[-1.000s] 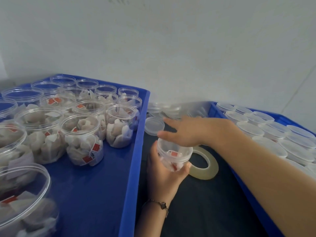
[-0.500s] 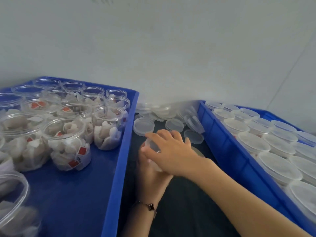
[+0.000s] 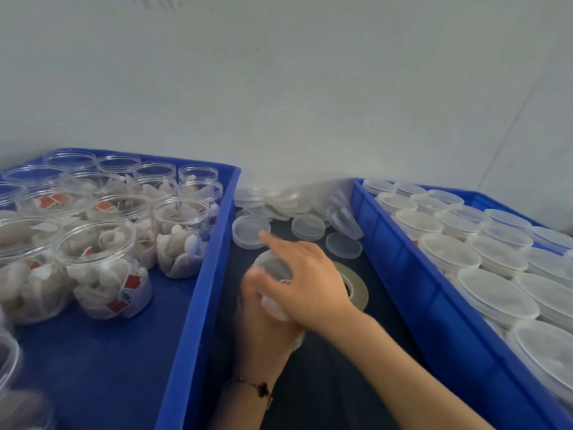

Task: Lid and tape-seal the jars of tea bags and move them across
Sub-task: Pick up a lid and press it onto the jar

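Between the two crates my left hand (image 3: 263,333) grips a small clear jar of tea bags (image 3: 274,305) from below. My right hand (image 3: 310,287) lies over its mouth and holds a clear lid (image 3: 270,264) on the rim, index finger stretched forward. Both hands are blurred, and the jar is mostly hidden between them. A roll of clear tape (image 3: 356,290) lies flat on the dark table just right of my hands, partly covered by my right hand.
The left blue crate (image 3: 198,290) holds several open jars of tea bags (image 3: 108,268). The right blue crate (image 3: 403,259) holds several lidded jars (image 3: 449,252). Loose clear lids (image 3: 251,231) lie piled against the wall between the crates.
My right hand came back from the loose lids and settled over the jar's mouth. The view shifted to the right and down a little; the jar stays in my left hand.
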